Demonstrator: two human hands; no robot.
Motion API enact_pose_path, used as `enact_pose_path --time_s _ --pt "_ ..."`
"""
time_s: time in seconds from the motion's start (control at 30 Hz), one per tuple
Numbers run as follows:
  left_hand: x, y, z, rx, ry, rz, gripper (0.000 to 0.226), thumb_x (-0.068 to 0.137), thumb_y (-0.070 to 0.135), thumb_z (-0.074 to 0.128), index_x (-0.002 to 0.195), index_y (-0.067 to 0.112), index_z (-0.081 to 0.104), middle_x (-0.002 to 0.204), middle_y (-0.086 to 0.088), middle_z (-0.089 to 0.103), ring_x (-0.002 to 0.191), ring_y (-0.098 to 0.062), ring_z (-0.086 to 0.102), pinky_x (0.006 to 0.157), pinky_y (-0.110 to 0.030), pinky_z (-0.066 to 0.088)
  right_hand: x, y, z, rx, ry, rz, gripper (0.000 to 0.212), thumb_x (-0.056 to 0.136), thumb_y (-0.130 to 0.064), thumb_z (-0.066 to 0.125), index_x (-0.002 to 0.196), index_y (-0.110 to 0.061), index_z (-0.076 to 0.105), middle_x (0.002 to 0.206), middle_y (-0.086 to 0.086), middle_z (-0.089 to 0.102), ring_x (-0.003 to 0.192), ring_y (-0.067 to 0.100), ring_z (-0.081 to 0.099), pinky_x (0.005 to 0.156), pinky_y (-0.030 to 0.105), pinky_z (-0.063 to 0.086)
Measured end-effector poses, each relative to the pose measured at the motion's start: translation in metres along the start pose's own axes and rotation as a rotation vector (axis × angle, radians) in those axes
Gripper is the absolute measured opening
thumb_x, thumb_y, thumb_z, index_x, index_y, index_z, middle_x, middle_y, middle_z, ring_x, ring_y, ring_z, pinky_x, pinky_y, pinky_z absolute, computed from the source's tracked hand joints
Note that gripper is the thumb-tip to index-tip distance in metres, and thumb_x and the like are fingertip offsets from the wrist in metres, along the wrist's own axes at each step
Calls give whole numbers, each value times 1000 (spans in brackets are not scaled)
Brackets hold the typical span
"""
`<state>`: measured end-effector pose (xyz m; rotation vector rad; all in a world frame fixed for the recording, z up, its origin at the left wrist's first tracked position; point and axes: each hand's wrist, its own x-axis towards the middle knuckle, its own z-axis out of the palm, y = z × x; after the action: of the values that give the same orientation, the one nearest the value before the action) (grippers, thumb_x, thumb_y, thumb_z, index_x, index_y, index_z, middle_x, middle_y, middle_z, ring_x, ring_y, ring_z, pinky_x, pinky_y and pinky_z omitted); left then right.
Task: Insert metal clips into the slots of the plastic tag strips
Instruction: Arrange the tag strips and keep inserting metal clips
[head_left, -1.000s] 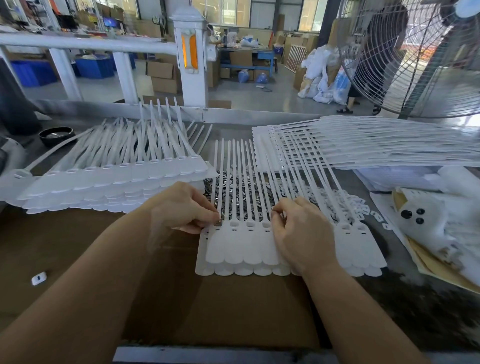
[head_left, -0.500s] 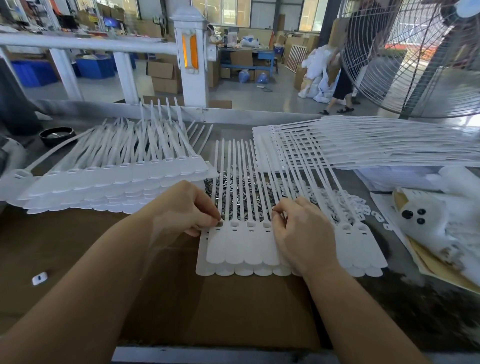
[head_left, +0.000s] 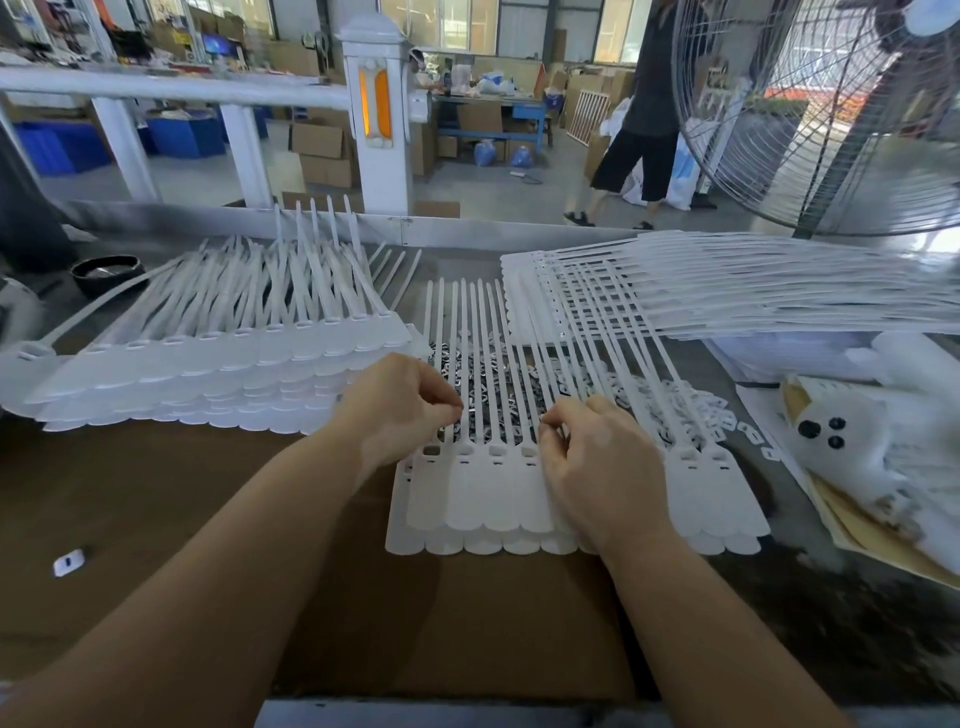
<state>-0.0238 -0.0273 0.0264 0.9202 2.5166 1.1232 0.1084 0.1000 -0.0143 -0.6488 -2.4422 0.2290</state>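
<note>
Tag strips: a white sheet of joined tags (head_left: 483, 499) is laid flat on the brown cardboard (head_left: 260, 571), in the middle of the table, with its thin tails pointing away from the person.
Small white piece: one tiny piece (head_left: 68, 563) is seen alone on the cardboard, far to the left.
Black bowl: a small dark bowl (head_left: 106, 271) is set at the back left of the table.
Left pile: a big stack of more white tags (head_left: 208, 374) is laid to the left of the middle sheet.
Left hand: the left hand (head_left: 400, 415) is held over the top left end of the sheet, just above the first slot. Its fingers are curled in and the fingertips (head_left: 456, 410) are pinched together. What is pinched there is too small to be seen.
Metal clips: a heap of shiny clips (head_left: 488, 389) is seen under the thin tails, just behind the slots and between the two hands.
Right hand: the right hand (head_left: 597, 462) is rested on the right part of the sheet. Its fingers are bent and the tips (head_left: 548, 426) are pressed down among the tails by a slot. It cannot be told if a clip is held.
Right pile: another stack of tags (head_left: 753, 291) is laid at the back right.
Fan: a big wire fan (head_left: 831, 114) is stood at the far right.
</note>
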Motion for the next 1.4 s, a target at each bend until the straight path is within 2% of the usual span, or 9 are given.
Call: enact_pose_path --time_s 0.07,0.2,0.33,0.43,0.67,0.87,0.97,1.2,1.4 --pt "4 1 7 61 14 21 6 84 20 67 86 25 71 77 10 62 66 -7 57 58 -20 45 0 0 0 -1 3 -1 12 90 -22 53 90 -16 64 79 -3 56 71 12 45 65 22 31" --pt "11 3 17 196 3 34 18 85 24 66 102 26 70 77 11 58 62 -4 51 59 -21 43 0 1 1 -7 -1 4 13 90 -23 52 89 -16 63 80 -3 56 72 12 45 66 22 31" --pt "14 9 23 294 18 -18 18 80 18 60 92 19 73 79 -3 67 65 -16 54 65 -29 51 -1 1 1 -4 -1 9 14 90 -25 51 89 -18 62 80 -4 56 73 12 45 66 21 30" --pt "16 14 26 374 27 -29 7 79 18 59 78 19 66 82 -7 65 68 -22 51 66 -29 50 0 1 1 -6 -6 13 14 91 -25 50 89 -18 62 82 -3 57 74 12 45 66 22 31" --pt "20 16 29 431 61 -7 20 84 14 55 95 12 71 97 -6 66 80 -24 62 73 -35 55 0 1 0 4 -15 13 14 91 -26 49 90 -18 62 83 -4 57 76 12 46 67 22 32" --pt "18 12 29 254 105 -49 20 82 7 55 84 19 70 73 3 63 73 -19 59 64 -27 50 0 0 -1 1 -12 10 16 92 -26 48 91 -18 62 82 -5 56 74 10 44 66 21 29" --pt "19 9 29 179 135 -64 15 83 10 57 83 22 67 76 4 61 75 -18 58 66 -26 48 0 1 0 1 -24 12 17 92 -27 47 93 -19 62 84 -4 57 76 11 46 67 21 32" --pt "17 5 26 -64 165 -77 18 84 11 61 73 24 64 65 7 61 53 -9 55 46 -21 45 0 1 0 5 -9 12 15 91 -26 50 90 -18 63 82 -4 57 74 11 45 67 22 33" --pt "7 0 16 -350 57 -72 11 83 14 68 75 21 68 57 9 57 41 0 46 37 -11 36 0 0 0 8 14 11 14 90 -24 52 89 -16 64 81 -2 58 72 11 43 66 22 30"
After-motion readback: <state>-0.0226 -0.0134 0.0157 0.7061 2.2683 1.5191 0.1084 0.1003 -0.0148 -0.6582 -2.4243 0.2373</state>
